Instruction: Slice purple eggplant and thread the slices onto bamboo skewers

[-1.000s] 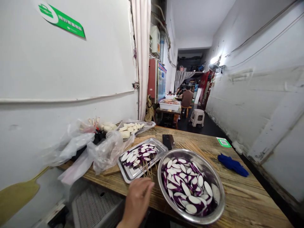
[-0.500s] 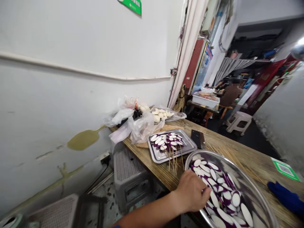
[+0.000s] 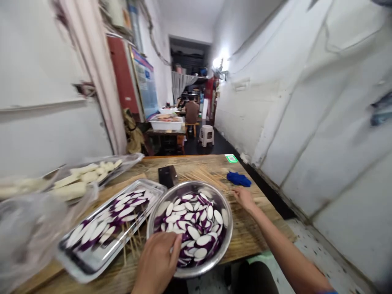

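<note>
A steel bowl of eggplant slices, white inside with purple skin, stands on the wooden table. My left hand is closed at the bowl's near left rim, its thumb towards the slices; whatever its fingers hold is hidden. Right of the bowl, my right hand pinches at the ends of the loose bamboo skewers, its fingertips on a skewer. To the left, a metal tray bears skewered eggplant slices, with their sticks poking over the edge nearest the bowl.
A dark cleaver-like blade lies behind the bowl, and a blue glove sits beyond my right hand. Peeled white pieces rest in plastic at the left. Farther back are a stool and a seated person.
The view has swung to the right, bringing the bowl to the middle. My right hand has come into view at the skewers. My left hand stays closed by the bowl's rim.
</note>
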A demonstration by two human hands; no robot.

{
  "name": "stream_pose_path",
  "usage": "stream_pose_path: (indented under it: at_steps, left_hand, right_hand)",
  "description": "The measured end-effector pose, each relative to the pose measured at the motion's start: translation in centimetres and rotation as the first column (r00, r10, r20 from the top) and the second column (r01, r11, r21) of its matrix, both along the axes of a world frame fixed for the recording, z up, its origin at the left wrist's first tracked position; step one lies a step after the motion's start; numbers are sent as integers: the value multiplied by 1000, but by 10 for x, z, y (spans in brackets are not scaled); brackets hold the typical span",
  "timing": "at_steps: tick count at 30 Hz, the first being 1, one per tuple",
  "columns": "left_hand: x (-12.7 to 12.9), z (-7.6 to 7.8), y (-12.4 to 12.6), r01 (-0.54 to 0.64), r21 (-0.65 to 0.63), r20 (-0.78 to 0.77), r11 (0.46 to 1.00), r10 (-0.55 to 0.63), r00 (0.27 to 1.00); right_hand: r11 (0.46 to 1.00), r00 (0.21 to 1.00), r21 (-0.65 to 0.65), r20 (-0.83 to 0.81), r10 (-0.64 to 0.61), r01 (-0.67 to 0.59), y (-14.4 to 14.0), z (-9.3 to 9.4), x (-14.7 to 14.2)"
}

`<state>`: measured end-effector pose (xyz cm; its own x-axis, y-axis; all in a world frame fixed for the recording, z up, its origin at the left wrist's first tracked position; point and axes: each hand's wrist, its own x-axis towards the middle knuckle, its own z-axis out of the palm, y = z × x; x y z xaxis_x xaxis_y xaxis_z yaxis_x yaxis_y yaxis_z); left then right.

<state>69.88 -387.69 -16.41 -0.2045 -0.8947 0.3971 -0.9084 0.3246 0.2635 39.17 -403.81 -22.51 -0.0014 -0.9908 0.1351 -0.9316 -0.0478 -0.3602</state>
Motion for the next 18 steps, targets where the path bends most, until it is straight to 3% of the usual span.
stream_pose_path:
  at_steps: [3,9,13,18]
  left_hand:
    - [1,-4,1,26,-39,10,999,-26,1000]
    - [-1,-1,6,15,-44,18,999,-14,1000]
    - [-4,0,12,-31,-12,25,999,32,999]
    - [-8,-2,21,-110,1,48,994,109,993]
  right_hand:
    - [999,1000,47,-23,20,-19,-32,-2,12]
    - [991,995,130,-91,33,-21,-65,-1,38]
    - [985,989,171,-139,49,-24,-71,1,55]
    - [990,976,125,-196,93,-69,-60,3,66]
